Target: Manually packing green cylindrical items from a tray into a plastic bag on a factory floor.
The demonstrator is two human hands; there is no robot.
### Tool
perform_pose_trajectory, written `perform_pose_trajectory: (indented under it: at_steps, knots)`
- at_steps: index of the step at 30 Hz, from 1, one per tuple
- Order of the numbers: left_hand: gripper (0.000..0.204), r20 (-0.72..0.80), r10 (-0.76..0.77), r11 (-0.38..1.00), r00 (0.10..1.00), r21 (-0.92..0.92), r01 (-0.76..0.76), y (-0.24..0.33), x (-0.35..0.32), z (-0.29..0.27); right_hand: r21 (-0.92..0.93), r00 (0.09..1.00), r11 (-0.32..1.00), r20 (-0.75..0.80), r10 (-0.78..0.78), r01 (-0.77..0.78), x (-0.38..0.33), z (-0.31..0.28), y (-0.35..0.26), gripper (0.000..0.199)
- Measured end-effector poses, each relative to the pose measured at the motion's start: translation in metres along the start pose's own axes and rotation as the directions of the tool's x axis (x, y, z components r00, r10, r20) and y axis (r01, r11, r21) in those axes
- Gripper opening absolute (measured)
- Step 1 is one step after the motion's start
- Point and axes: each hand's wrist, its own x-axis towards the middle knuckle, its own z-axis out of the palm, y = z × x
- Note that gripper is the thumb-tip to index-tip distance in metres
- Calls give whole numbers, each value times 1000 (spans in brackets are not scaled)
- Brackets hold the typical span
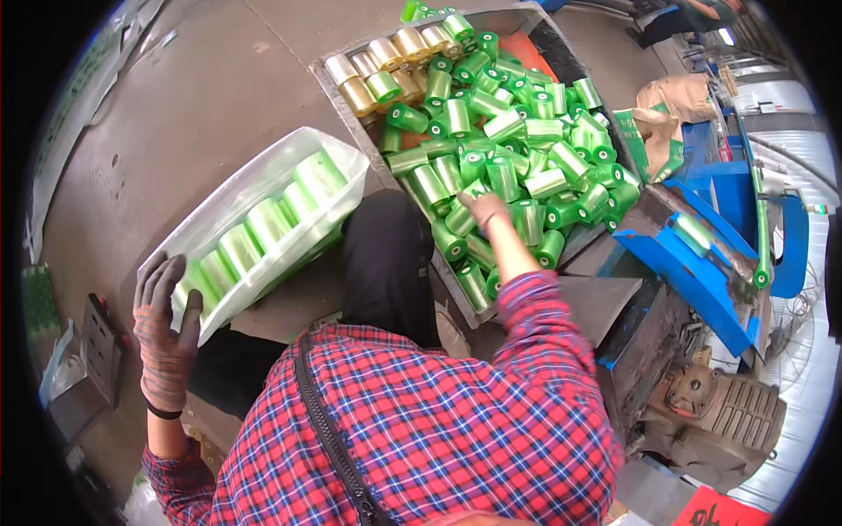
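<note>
My left hand [165, 329], in a striped grey-and-orange glove, grips the near left end of a translucent white plastic bag [346, 151], its thumb and fingers on either side of the rim. Inside the bag, several green film rolls [268, 223] lie in a row. My right hand [485, 207], also gloved, reaches into a large metal bin [358, 131] heaped with loose green film rolls [545, 182]. Its fingers close over one green film roll [474, 188] near the bin's left side; the fingertips are partly hidden.
Yellowish clear rolls [386, 54] stand in the bin's far left corner. A brown-and-green paper sack [658, 140] is beyond its right side. At right, a blue machine [693, 280] holds another roll, above a dirty motor [715, 412]. A dark crate [98, 351] sits far left.
</note>
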Motion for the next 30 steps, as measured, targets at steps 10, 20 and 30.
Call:
perform_pose_trajectory:
  at_steps: [10,20,30]
  knots:
    - [59,166,65,716,984,-695,69,137,129,100,984,984,52,-174,48,172,19,13,7,69]
    - [59,556,84,28,827,-831,555,128,139,53,-19,978,999,207,31,-27,-4,106,78,85]
    - [58,702,-429,572,569,-276,772,-14,72,89,569,992,816,10,124,-108,-41,50,35,84]
